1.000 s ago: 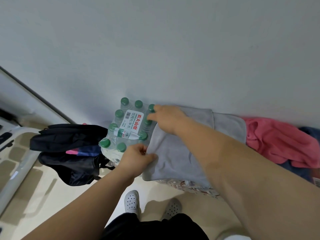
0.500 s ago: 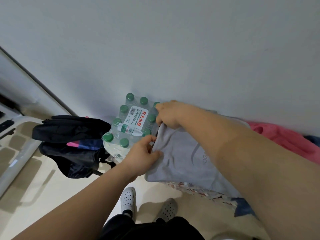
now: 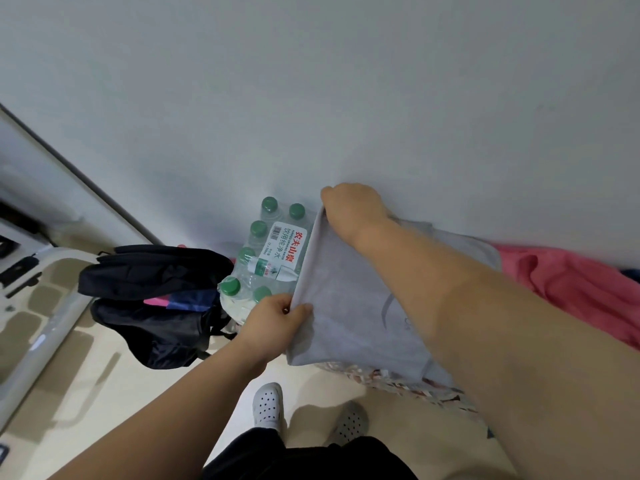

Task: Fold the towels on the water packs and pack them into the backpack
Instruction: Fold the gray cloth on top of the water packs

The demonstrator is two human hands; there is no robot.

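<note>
Gripping grey towel [image 3: 349, 306]: left hand [image 3: 273, 318] pinches near corner, right hand [image 3: 353, 206] clamps far corner. Water pack [image 3: 266, 258] between hands; backpack [image 3: 152, 299] beside left hand.

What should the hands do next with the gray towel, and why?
Probably swing the lifted edge over to the right, folding the gray towel in half. The left hand pinches its near corner and the right hand its far corner, while the rest lies spread out.
</note>
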